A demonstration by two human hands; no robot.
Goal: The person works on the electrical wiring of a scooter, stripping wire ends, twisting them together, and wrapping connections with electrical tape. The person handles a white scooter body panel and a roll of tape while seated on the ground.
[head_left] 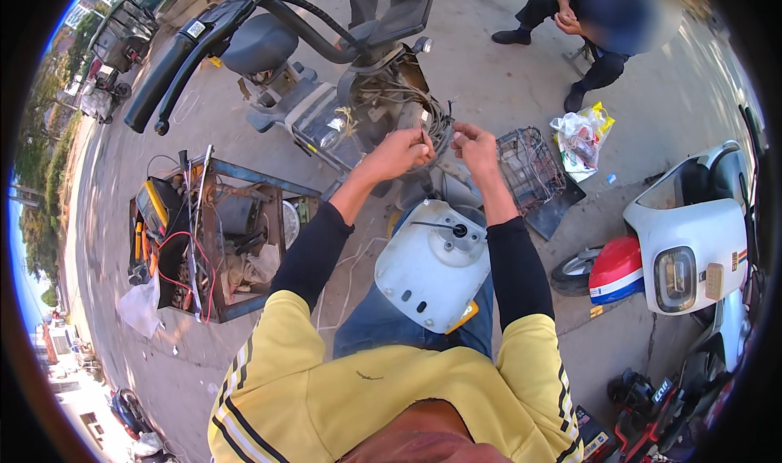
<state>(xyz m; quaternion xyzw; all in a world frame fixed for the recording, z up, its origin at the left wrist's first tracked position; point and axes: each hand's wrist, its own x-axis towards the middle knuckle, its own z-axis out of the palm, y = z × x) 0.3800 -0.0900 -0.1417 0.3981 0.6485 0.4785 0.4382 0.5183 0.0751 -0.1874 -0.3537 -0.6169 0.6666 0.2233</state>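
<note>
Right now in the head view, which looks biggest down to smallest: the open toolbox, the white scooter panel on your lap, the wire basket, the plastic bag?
1. Open toolbox
2. White scooter panel, though it lies nearer the camera, so this is unsure
3. Wire basket
4. Plastic bag

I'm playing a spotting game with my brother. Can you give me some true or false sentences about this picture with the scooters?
1. Both hands are up at the tangle of wires on the opened scooter. True: the left hand and right hand are side by side there.
2. A white round cover lies on the person's lap. True.
3. The toolbox is on the person's right. False: it is on the left, on the ground.
4. The wire basket hangs on the white scooter. False: it sits on the ground, apart from it.
5. The right hand holds a hammer. False: no hammer shows.
</note>
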